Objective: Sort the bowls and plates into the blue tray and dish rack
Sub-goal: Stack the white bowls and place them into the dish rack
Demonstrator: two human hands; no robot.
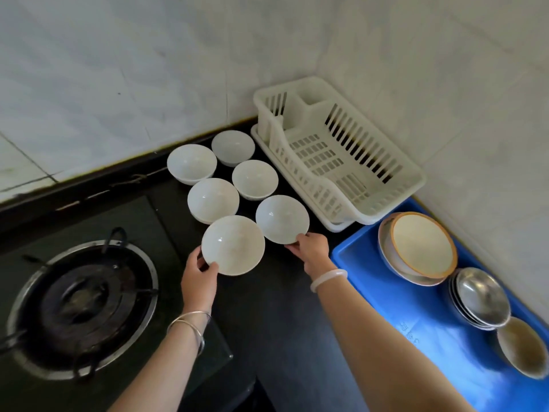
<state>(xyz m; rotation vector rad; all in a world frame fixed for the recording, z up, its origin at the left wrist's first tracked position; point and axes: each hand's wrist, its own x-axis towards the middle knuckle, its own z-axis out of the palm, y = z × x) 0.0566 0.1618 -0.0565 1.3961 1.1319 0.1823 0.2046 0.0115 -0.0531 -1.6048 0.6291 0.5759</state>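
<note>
Several white bowls stand in two rows on the dark counter. My left hand [198, 276] grips the rim of the nearest white bowl [233, 245]. My right hand [312, 248] holds the rim of the white bowl beside it [282, 219]. Behind them sit more white bowls [213, 199], [255, 179]. The white dish rack [395, 197] stands in the corner with nothing in it. The blue tray [383, 295] lies to the right and holds an orange-rimmed plate [421, 243] on a stack, stacked steel bowls [481, 295] and a worn bowl [521, 346].
A gas burner [80, 304] with a black pan support sits at the left on the stove top. Tiled walls meet in the corner behind the rack. Bare dark counter [285, 316] lies between my forearms.
</note>
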